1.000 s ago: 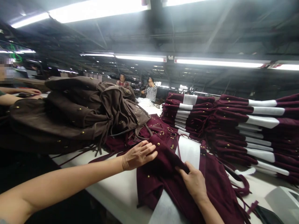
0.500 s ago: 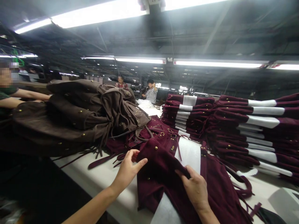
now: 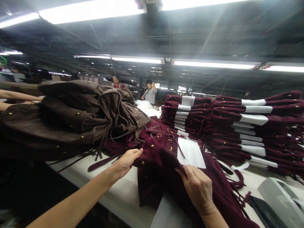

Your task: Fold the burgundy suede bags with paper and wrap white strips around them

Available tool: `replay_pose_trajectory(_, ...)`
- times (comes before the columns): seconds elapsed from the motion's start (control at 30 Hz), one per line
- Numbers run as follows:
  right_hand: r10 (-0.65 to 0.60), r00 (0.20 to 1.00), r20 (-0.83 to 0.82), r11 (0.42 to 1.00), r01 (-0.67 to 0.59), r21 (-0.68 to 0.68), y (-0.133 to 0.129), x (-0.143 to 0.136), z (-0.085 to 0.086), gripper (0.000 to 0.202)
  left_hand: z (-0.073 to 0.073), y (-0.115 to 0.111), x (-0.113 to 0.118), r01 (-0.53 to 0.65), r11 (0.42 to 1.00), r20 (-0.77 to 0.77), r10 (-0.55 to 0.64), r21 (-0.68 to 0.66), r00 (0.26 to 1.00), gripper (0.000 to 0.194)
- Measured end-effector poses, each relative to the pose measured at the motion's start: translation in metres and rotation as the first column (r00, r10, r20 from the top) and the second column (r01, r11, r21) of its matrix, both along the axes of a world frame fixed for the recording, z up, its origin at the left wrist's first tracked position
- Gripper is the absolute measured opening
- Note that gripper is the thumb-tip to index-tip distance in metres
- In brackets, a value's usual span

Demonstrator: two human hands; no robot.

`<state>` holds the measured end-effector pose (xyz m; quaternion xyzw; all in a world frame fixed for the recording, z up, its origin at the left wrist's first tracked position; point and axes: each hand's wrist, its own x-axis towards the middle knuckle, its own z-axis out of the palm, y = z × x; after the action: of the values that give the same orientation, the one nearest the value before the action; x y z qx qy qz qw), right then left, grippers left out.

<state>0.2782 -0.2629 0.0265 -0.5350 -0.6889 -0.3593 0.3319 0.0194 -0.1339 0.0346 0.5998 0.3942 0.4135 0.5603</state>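
Note:
A maroon fabric bag (image 3: pixel 163 158) with brass studs, a buckle and straps lies across the white table. My left hand (image 3: pixel 128 161) pinches its left edge, thumb on top. Further right, my right hand (image 3: pixel 197 186) grips a fold of the same bag, fingers curled over the cloth. A white sheet (image 3: pixel 190 152) rests on the bag behind my right hand, and another pale sheet (image 3: pixel 168 213) shows below the cloth between my forearms.
Brown bags (image 3: pixel 71 117) are heaped at left, where another person's arms (image 3: pixel 19 96) reach in. Maroon stacks (image 3: pixel 186 115) with white bands stand behind and right. A grey-white device (image 3: pixel 282 199) sits at lower right; two people are further back.
My left hand has closed on the bag's edge, and the flap is lower. The view has shifted right, bringing more of the grey-white device into sight.

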Motion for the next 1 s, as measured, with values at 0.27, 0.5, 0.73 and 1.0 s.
replay_pose_trajectory(0.27, -0.141, 0.974, -0.177, 0.927, 0.066, -0.370, 0.014, 0.006, -0.022, 0.031, -0.042, -0.011, 0.000, -0.248, 0.942, -0.125, 0.281, 0.227, 0.951, 0.056)
replay_pose_trajectory(0.5, -0.315, 0.885, -0.343, 0.849, 0.101, -0.518, 0.016, 0.004, -0.019, 0.041, -0.009, -0.032, -0.003, -0.105, 0.928, -0.246, 0.203, 0.359, 0.948, 0.045)
replay_pose_trajectory(0.73, -0.159, 0.905, -0.395, 0.886, -0.046, -0.462, 0.023, -0.036, 0.017, 0.061, -0.020, -0.031, 0.015, -0.204, 0.943, 0.010, 0.209, 0.264, 0.978, 0.044)
replay_pose_trajectory(1.0, -0.232, 0.956, -0.177, 0.851, 0.112, -0.512, 0.040, -0.055, 0.038, 0.051, -0.015, -0.010, 0.003, -0.118, 0.981, 0.061, 0.110, 0.154, 0.992, 0.049)
